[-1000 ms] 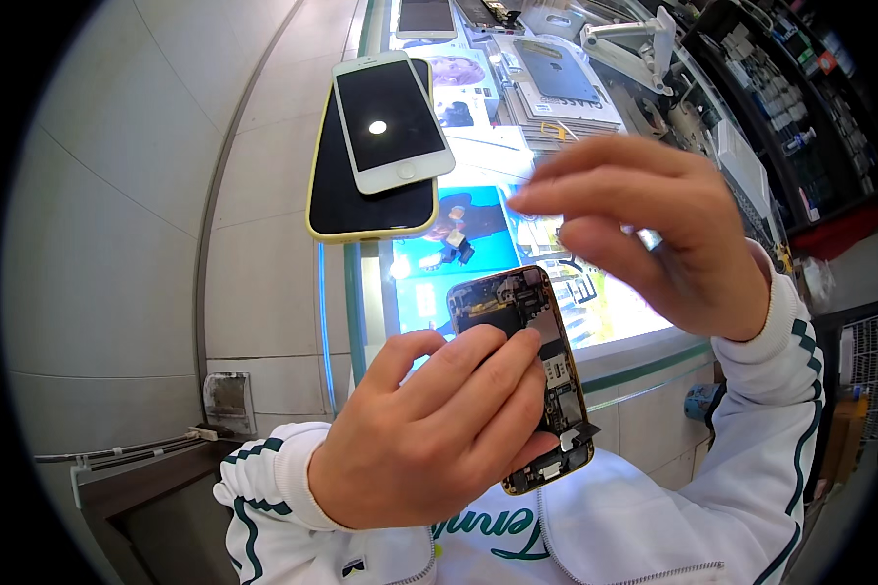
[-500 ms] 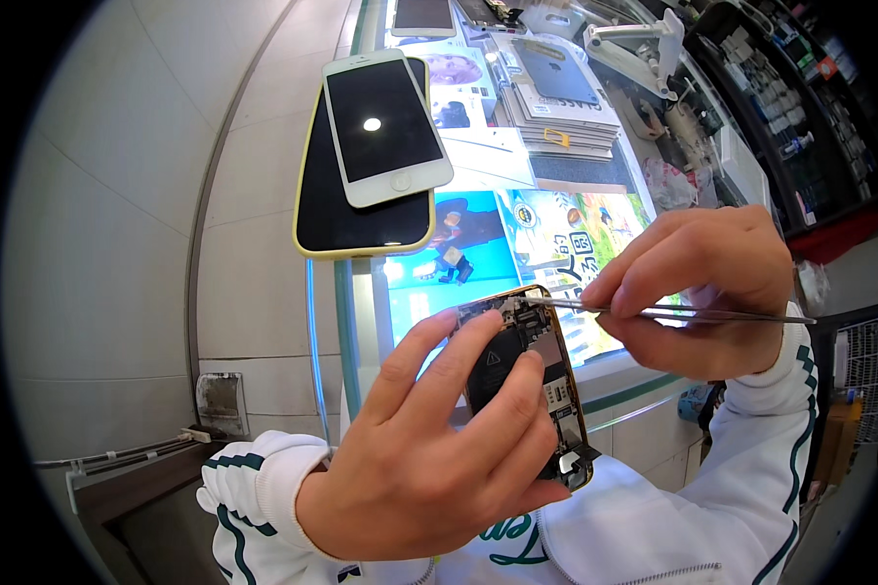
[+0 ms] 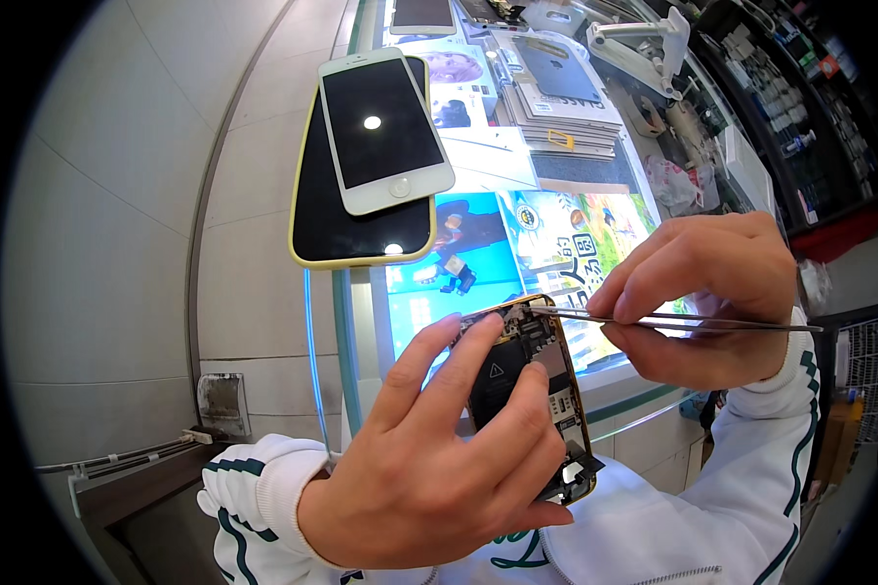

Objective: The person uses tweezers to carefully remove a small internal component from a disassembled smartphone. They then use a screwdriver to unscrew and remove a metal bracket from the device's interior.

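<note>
An opened smartphone [image 3: 554,385] lies tilted under my left hand [image 3: 439,448], its black battery and circuit parts exposed inside a gold-edged frame. The fingers of that hand wrap over the phone, with two fingertips near its top edge and the thumb by its lower end. My right hand [image 3: 702,292] pinches a pair of metal tweezers [image 3: 673,323] between thumb and fingers. Their tips reach the top right corner of the phone's inside; whether they grip a part there is too small to tell.
A white-framed phone screen [image 3: 390,146] rests on a larger yellow-edged phone [image 3: 312,219] at the counter's left edge. Leaflets [image 3: 576,244] cover the lit glass counter. Farther back are a stack of flat boxes [image 3: 566,107], a white stand [image 3: 644,49] and dark shelves [image 3: 790,97].
The opened phone has shifted slightly down and to the right along with my left hand. My right hand and the tweezers have also lowered a little, the tips staying near the phone's top corner.
</note>
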A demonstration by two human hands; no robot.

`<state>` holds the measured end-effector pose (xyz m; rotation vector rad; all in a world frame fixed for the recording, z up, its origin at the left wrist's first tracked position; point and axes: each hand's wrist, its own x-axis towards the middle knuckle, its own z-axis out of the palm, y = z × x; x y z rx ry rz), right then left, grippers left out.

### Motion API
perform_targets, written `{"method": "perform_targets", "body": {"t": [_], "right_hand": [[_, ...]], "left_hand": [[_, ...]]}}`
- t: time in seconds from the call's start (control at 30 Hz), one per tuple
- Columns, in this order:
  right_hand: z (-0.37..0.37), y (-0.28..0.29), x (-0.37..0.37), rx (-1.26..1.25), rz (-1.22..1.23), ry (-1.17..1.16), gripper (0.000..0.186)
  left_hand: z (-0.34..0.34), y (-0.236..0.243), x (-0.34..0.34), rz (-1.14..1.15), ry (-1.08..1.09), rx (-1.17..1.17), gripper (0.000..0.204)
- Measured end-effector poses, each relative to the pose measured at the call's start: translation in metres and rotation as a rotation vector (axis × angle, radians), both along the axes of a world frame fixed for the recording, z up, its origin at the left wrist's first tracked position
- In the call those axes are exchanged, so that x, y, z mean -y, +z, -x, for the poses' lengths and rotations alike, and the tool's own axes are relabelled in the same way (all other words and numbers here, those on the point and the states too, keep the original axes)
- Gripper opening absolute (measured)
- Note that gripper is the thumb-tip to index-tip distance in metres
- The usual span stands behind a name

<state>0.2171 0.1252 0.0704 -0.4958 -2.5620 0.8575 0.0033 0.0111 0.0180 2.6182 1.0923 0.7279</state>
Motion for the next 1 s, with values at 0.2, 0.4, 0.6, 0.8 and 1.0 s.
{"method": "perform_targets", "body": {"t": [0.2,0.4,0.6,0.8,1.0], "right_hand": [[-0.0020,-0.0018,-0.0004,-0.015,0.037,-0.014,0.021],[0.0004,0.0014,0.0009,0.017,0.028,-0.021,0.021],[0.0001,0.0031,-0.0014,0.011,0.013,-0.004,0.022],[0.0026,0.0045,-0.0033,0.018,-0.029,0.026,0.021],[0.0035,0.0048,-0.0020,0.041,-0.031,0.017,0.021]], "left_hand": [[-0.0013,-0.0023,0.0013,-0.015,0.013,-0.005,0.059],[0.0009,-0.0039,0.0019,-0.022,0.014,-0.006,0.059],[0.0008,-0.0044,0.0027,-0.014,0.018,-0.018,0.058],[0.0009,-0.0054,0.0014,-0.015,0.008,-0.011,0.058],[0.0017,-0.0059,-0.0020,0.000,-0.034,0.030,0.059]]}}
